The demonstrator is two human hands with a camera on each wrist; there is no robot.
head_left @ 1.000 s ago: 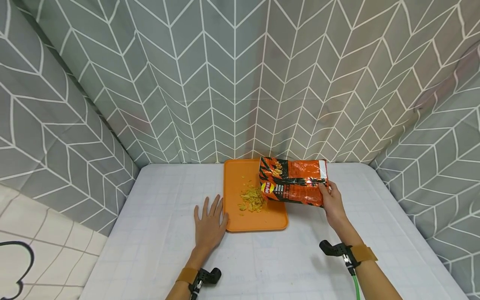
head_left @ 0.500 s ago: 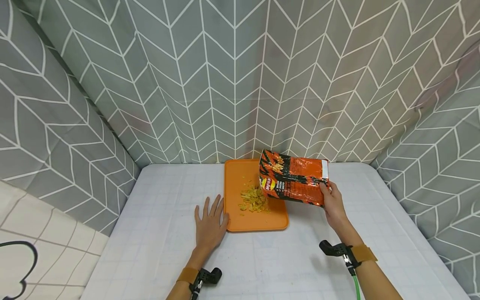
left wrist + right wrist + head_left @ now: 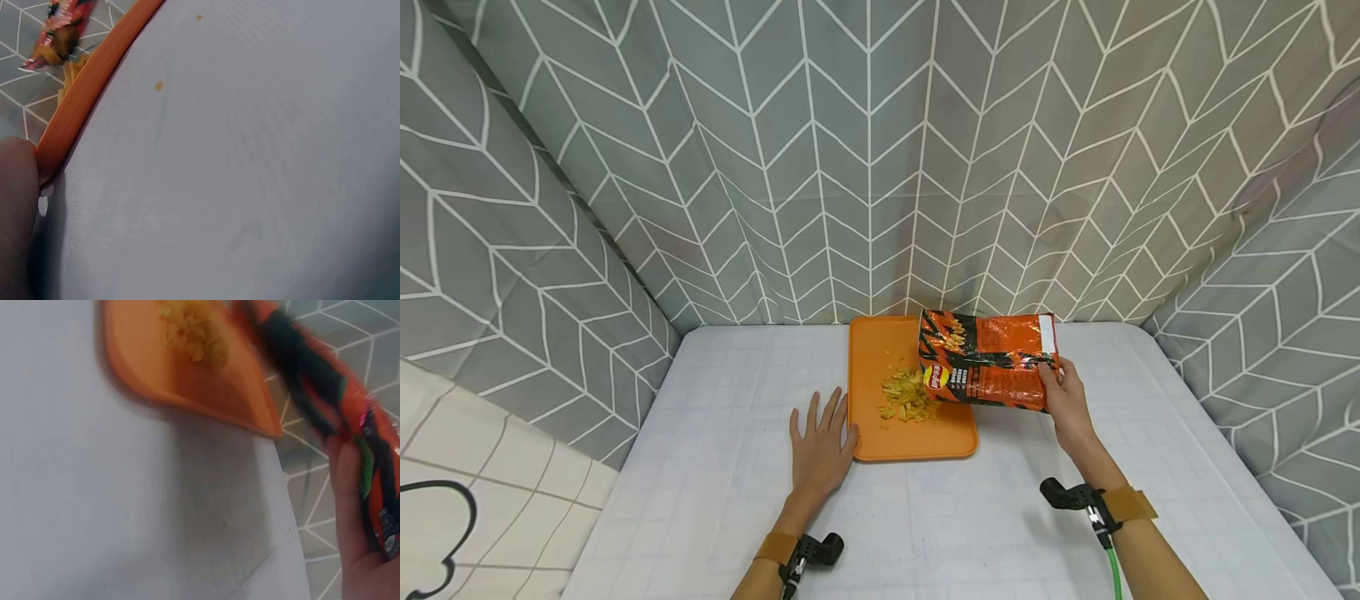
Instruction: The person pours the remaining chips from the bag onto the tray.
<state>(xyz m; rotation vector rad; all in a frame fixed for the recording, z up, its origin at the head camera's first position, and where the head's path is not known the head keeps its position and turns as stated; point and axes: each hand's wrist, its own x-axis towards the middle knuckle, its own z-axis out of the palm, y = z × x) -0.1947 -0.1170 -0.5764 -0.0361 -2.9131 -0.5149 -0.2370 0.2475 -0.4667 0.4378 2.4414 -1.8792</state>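
Note:
An orange tray (image 3: 880,446) lies on the table, bearing a small heap of yellow chip pieces (image 3: 904,397). My left hand (image 3: 822,454) rests flat at its lower left corner, fingers spread, the thumb touching the rim; the left wrist view shows the thumb (image 3: 15,187) against that edge. My right hand (image 3: 1067,406) grips the closed-looking end of a red and black chip bag (image 3: 988,358), tipped sideways over the tray's right half. Its other end is above the heap. In the right wrist view the bag (image 3: 312,381) is blurred, and its mouth is hard to make out.
A white cloth covers the table (image 3: 737,383), with a few crumbs (image 3: 159,85) on it left of the tray. A patterned grey curtain (image 3: 865,167) stands close behind the table's back edge. A green cable (image 3: 1113,571) runs from the right wrist camera (image 3: 1075,497).
The chip bag's left end rose a little by half a second ago and has since come down again, as my right hand tilts it. My left hand has stayed at the tray.

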